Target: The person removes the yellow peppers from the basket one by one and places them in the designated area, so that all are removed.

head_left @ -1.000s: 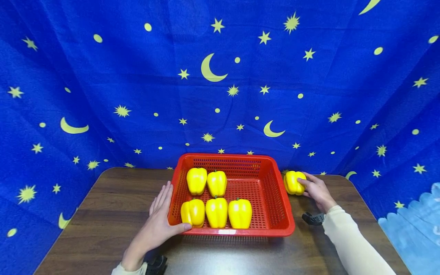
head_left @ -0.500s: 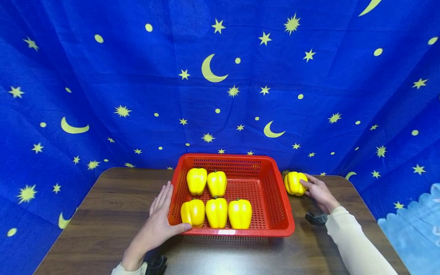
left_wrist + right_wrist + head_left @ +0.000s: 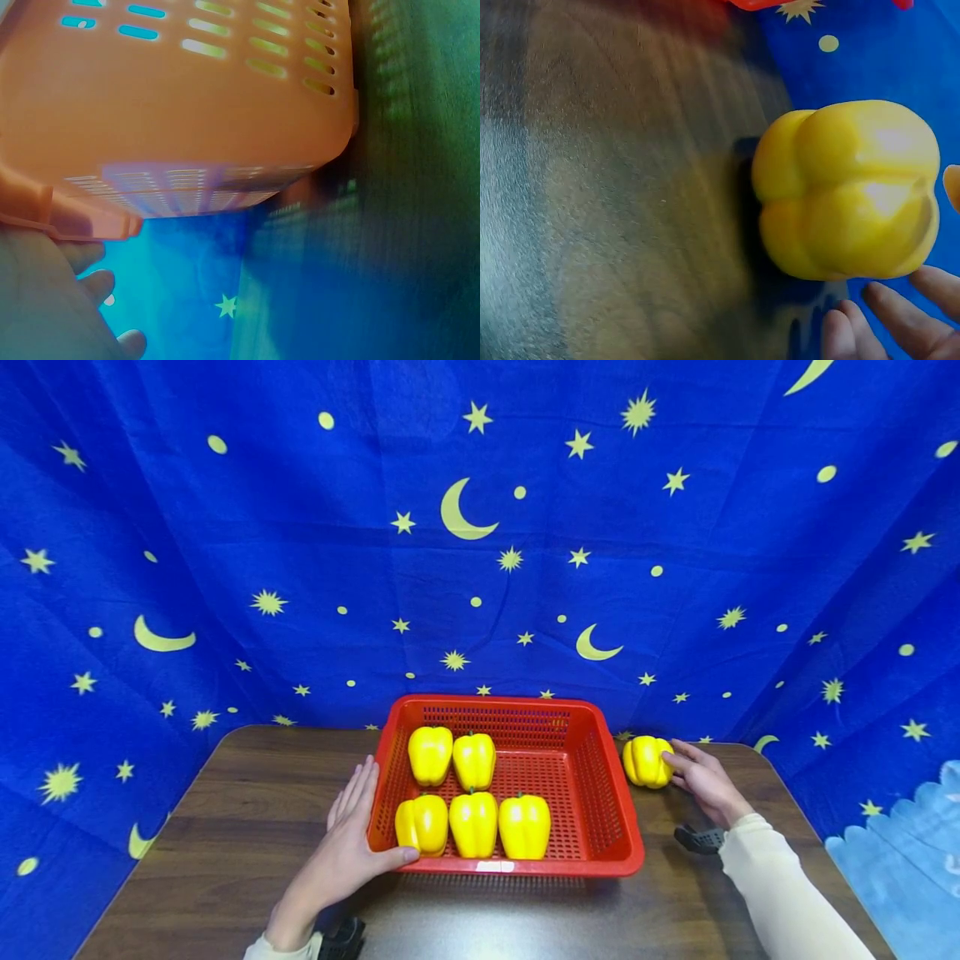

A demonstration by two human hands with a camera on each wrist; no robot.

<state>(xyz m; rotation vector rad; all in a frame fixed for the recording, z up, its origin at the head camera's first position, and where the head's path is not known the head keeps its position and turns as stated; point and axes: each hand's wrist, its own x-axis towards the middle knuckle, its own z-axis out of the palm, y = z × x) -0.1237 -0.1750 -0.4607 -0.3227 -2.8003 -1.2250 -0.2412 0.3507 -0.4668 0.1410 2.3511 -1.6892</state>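
A red plastic basket [image 3: 611, 810] stands on the table, with yellow bell peppers inside: two in a back row [image 3: 430, 756] and three in a front row [image 3: 472, 825]. My left hand [image 3: 341, 835] rests along its left side, thumb over the front-left corner rim. In the left wrist view, fingertips [image 3: 97, 285] show below the basket's rim. Right of the basket is another yellow bell pepper [image 3: 647, 762], on its side. My right hand [image 3: 708, 783] is at its right side with loosely bent fingers. In the right wrist view, fingertips [image 3: 885, 296] are by the pepper [image 3: 847, 191], the thumb apart from it.
The brown wooden table [image 3: 247, 827] ends at the back against a blue curtain [image 3: 337, 552] printed with stars and moons. A light blue cloth [image 3: 907, 843] hangs at the far right.
My right hand has moved a little right and nearer to me, its fingers drawing off the pepper. That pepper has shifted slightly right. The left hand and basket stay put.
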